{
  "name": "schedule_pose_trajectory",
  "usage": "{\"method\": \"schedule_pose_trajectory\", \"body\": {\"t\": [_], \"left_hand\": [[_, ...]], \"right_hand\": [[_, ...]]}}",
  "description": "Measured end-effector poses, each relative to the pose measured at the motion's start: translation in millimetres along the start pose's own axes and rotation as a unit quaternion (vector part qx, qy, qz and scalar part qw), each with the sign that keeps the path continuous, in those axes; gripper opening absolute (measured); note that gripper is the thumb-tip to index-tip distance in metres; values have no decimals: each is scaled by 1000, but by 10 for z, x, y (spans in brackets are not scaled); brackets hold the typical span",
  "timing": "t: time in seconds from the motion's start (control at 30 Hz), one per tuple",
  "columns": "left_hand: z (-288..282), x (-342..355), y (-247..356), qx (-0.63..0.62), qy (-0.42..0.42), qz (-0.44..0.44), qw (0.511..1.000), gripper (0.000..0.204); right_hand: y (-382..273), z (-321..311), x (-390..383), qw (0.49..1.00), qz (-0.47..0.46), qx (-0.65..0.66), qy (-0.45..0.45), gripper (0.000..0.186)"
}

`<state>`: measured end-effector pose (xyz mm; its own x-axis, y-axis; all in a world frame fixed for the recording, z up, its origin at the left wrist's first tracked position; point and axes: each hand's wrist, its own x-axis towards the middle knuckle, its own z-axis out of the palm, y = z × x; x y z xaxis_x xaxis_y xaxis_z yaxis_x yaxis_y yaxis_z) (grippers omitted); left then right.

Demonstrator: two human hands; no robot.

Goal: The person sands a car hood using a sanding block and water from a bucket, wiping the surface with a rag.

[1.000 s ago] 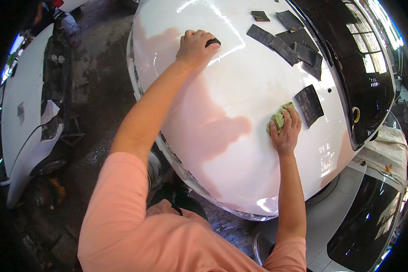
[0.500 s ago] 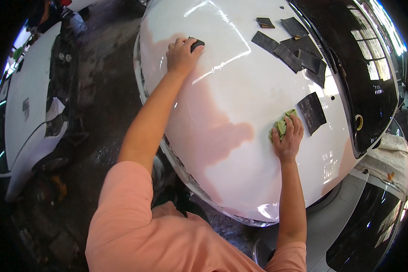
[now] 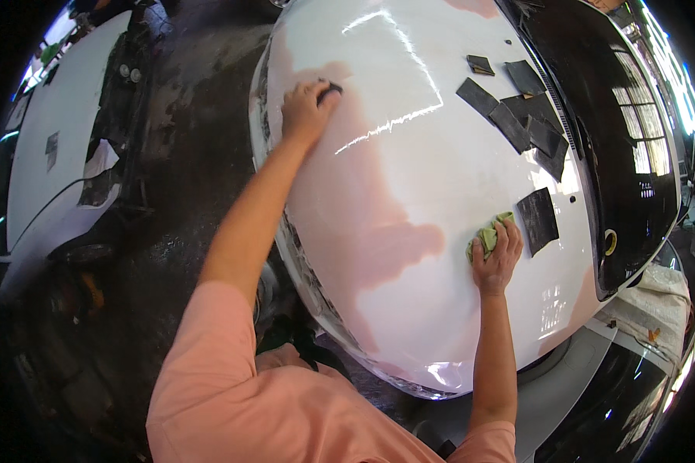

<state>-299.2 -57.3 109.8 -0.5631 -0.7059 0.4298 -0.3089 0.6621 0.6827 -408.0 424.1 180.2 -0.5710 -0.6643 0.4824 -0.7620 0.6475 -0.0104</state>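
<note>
A white car hood (image 3: 432,177) with dull pink patches (image 3: 401,247) lies under both of my hands. Near its front edge, my left hand (image 3: 305,114) is closed around a small black sanding pad (image 3: 331,89), pressed to the surface; fingers partly cover the pad. On the right, a crumpled green cloth (image 3: 485,236) is gripped in my right hand (image 3: 500,262), which rests on the hood. A sheet of black sandpaper (image 3: 538,221) lies just beyond that hand, apart from it.
Several black sandpaper pieces (image 3: 510,123) lie scattered near the dark windshield (image 3: 618,139). A roll of tape (image 3: 611,243) sits at the windshield's lower corner. Another white car body part (image 3: 66,147) stands left across the dark floor (image 3: 193,139). A grey car panel (image 3: 567,378) is at lower right.
The whole view has shifted a little. Against the hood, my left hand with the sanding pad has moved left, toward the front edge. My right hand and the cloth stay in place.
</note>
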Motion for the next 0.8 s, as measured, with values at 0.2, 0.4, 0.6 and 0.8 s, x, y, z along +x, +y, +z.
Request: {"method": "schedule_pose_trajectory", "body": {"t": [0.2,0.4,0.6,0.8], "left_hand": [[-298,-1836,461,-8,14,68,998,37],[-384,-41,-844,-5,93,-99,991,34],[-233,-2029,292,-5,52,-36,998,38],[-288,-1109,-381,-50,100,-32,993,34]], "right_hand": [[59,-54,-72,1000,10,-12,-14,57],[-73,88,32,1000,-20,13,-5,59],[106,-14,-108,1000,-5,-18,-17,57],[45,18,-15,1000,-26,-14,-2,56]]}}
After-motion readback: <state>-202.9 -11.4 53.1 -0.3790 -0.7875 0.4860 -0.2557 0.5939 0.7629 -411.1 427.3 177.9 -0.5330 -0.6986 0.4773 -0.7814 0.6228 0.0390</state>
